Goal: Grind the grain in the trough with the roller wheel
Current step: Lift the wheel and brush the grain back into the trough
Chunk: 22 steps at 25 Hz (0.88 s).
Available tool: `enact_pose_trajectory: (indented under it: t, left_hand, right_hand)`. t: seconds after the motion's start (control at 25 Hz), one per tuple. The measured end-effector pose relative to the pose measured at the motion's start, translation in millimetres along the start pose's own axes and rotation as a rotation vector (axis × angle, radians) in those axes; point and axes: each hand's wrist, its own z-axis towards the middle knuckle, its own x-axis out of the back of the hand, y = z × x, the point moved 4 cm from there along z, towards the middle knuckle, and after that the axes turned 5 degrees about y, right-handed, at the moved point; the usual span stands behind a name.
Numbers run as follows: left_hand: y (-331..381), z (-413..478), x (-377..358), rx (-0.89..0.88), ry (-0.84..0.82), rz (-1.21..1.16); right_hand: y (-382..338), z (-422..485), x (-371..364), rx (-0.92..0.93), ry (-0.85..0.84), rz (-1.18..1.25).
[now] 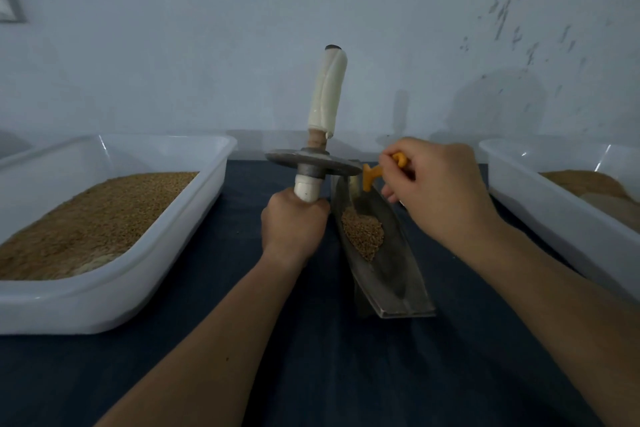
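Right now the left hand (294, 225) is curled tight round the lower white grip of the roller wheel (311, 163), holding it off the desk (329, 357) with its axle nearly upright and its grey metal disc lying almost flat just above the knuckles. The upper grip (327, 90) rises well above the disc, tilted slightly to the right.

The right hand (440, 187) has its fingers closed round a small orange tool (370, 175), whose end juts out to the left, close to the disc's rim; I cannot tell what kind of tool it is.

Between the two hands lies the trough (391, 263), a narrow boat-shaped metal vessel running from near the right fingertips back towards the person. A heap of grain (363, 232) sits in its middle, just right of the left hand and below the orange tool. The wheel is not in the trough.

Left of the left hand stands a white tub (138, 253) filled with brown grain. Right of the right hand is a second white tub (554, 204) holding a paler brown heap.
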Motion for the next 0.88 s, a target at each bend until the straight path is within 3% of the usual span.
enact_pose_trajectory:
  t: [0.12,0.36,0.52,0.68,0.76,0.88]
  left_hand:
    - [-1,1,-1,-0.002,-0.017,0.001]
    - [2,-1,-4,-0.047,-0.036,0.029]
    - [9,-4,2,-0.132,-0.012,0.129]
    - [19,-4,15,-0.324,0.096,0.411]
    - [24,-3,22,-0.468,0.157,0.614]
    - [30,-7,21,-0.643,0.152,0.829]
  right_hand:
    - [6,-7,-11,-0.046,-0.087,0.001]
    - [24,-5,2,-0.113,-0.037,0.126]
    - [62,5,29,-0.381,0.242,0.403]
    - [127,-8,40,-0.639,0.471,0.54]
    - [151,-23,36,-0.619,0.43,0.461]
    - [163,-40,23,-0.424,0.186,0.108]
